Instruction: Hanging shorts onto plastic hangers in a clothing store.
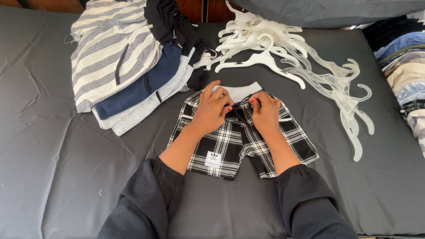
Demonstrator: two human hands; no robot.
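Mid-bench, left hand (211,110) and right hand (265,113) both pinch the plaid shorts (233,142) at the waistband drawstring; shorts lie flat, hangers (287,57) untouched beyond.

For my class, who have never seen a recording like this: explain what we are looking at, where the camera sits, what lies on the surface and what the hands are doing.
There is no machine here. One camera is worn on a person's head and looks down, so the two arms in black sleeves are the wearer's own. The left hand and right hand both rest on a small pair of black-and-white checked shorts, fingers pinching at the grey waistband. The shorts lie flat on a dark grey padded table cover. Behind them, to the left, is a stack of folded striped, navy and grey clothes. To the right lies a heap of white and clear plastic hangers. More folded clothes sit at the far right edge.
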